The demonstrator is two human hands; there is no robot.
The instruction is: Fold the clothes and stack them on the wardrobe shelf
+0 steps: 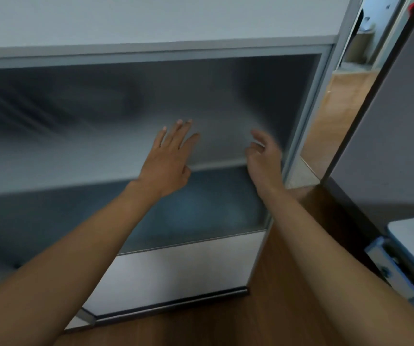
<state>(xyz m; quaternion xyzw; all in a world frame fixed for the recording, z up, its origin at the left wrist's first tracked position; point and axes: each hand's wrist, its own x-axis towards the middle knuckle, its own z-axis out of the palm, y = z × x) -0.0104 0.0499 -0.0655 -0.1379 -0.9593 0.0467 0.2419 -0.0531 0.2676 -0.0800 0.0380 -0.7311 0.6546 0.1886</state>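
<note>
A sliding wardrobe door (101, 136) with a frosted grey glass panel and metal frame fills most of the view. My left hand (168, 161) lies flat against the glass, fingers straight and spread. My right hand (263, 156) is near the door's right frame edge (303, 126), fingers loosely curled and holding nothing; the blur hides whether it touches the glass. Dark blurred shapes show dimly behind the glass. No clothes are plainly visible.
A wooden floor (276, 295) runs below and to the right. A dark grey panel (388, 121) stands at the right, with a gap to another room between it and the door. A pale blue-edged cabinet (405, 260) sits at the lower right.
</note>
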